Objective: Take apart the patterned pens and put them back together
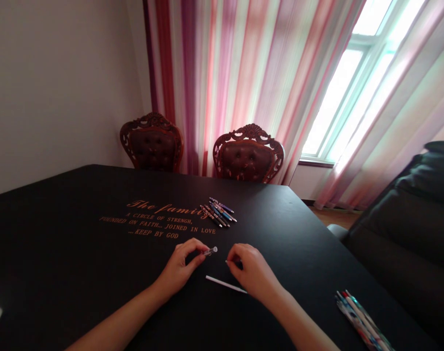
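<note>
My left hand (181, 267) pinches a small clear pen part (210, 251) between thumb and fingers, just above the black table (79, 273). My right hand (251, 271) is curled shut a little to the right of it, gripping a small piece that I cannot make out. A thin white pen refill (223, 283) lies flat on the table between and under the two hands. The hands are a few centimetres apart.
Several assembled pens (219, 212) lie in a row beyond the hands, beside orange lettering on the tabletop. More pens (360, 319) lie near the table's right front edge. Two carved chairs (248, 153) stand behind the table, a dark sofa (412, 229) at right.
</note>
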Available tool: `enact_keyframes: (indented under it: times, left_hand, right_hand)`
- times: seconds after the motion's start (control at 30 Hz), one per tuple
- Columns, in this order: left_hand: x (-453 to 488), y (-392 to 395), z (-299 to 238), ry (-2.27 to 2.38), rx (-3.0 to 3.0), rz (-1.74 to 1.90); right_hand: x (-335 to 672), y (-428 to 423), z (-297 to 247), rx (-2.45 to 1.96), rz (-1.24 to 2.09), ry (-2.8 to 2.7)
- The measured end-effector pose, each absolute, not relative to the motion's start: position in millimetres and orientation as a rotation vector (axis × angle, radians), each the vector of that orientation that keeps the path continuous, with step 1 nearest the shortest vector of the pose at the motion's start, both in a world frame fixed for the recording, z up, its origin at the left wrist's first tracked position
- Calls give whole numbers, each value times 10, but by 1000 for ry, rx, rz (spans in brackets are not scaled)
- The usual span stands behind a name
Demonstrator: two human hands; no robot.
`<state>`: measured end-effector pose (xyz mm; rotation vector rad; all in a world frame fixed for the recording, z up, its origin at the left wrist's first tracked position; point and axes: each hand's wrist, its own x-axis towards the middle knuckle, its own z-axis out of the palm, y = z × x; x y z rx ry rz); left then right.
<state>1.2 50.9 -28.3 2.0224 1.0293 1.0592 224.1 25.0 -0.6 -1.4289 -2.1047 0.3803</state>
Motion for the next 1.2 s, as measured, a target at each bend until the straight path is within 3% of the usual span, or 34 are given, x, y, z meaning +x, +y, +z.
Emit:
enact_keyframes:
  times: [0.3, 1.2]
  left_hand:
    - [24, 451, -224, 1042, 2140, 974]
    - [34, 421, -195, 994, 2175, 925]
  right_hand:
    - [2128, 116, 249, -1128, 326, -1948]
    - [2095, 89, 195, -1075, 221, -2005]
